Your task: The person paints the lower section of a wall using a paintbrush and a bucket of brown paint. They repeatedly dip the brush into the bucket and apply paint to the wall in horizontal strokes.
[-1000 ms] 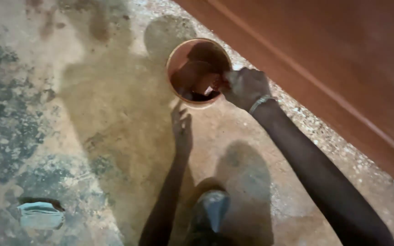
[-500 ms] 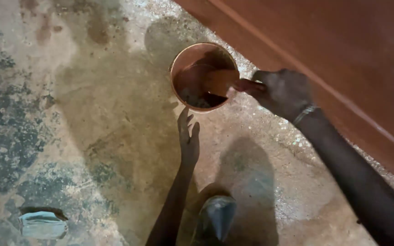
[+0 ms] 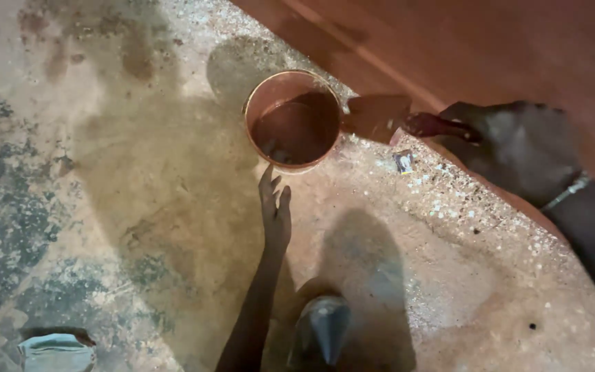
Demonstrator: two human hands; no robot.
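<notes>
My right hand (image 3: 514, 155) at the right of the frame grips a brush (image 3: 408, 124) loaded with red-brown paint, just right of the bucket (image 3: 293, 120) at top centre, while my left hand (image 3: 275, 210) hangs open, fingers spread, just below its rim. I judge it best to keep the brush level and lay paint on the red wall (image 3: 490, 48) above the floor (image 3: 139, 207) line. Open room lies left.

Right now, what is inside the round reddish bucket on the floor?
Inside the bucket only a little dark residue with a few pale bits lies on the bottom. Shadow covers the near inner wall, so anything there cannot be seen.
</notes>
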